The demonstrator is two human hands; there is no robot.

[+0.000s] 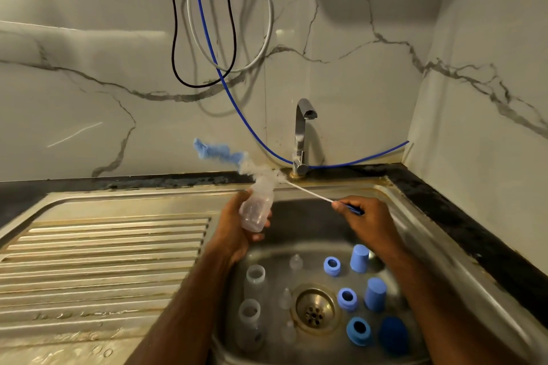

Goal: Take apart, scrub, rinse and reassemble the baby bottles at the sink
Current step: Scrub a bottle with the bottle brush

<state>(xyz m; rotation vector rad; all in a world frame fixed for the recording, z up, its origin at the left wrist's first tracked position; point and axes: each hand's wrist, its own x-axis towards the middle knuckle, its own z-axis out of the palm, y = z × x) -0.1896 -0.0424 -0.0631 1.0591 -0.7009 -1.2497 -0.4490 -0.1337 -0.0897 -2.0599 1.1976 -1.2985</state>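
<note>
my left hand [234, 224] is wrapped round a clear baby bottle [256, 210], fingers curled about its lower body, holding it up over the back left edge of the sink [415, 225]. the bottle tilts: base down toward me, mouth up and away toward the wall, long axis leaning a little to the right. i can make out faint marks on its side but nothing i can read.

my right hand [360, 218] pinches the blue grip of the bottle brush [308, 191]. its thin white stem runs up and left from my fingers to the bottle's mouth, and past that a blurred blue and white brush head [218, 152] sticks out up and to the left, in front of the wall. whether the stem passes through the neck or just beside it i cannot tell through the blur.

below my hands, in the basin, two more clear bottles [255, 278] stand open-mouthed at the left, clear teats [296, 262] lie near the drain [315, 308], and to the right are three blue collar rings [347, 299], two blue caps [359, 258] and a dark blue sponge [393, 335]. none of them shows any brand or writing.

the steel tap [302, 136] stands behind the basin, a blue hose [237, 104] passing by its base, and the ribbed drainboard [103, 261] lies to my left.
</note>
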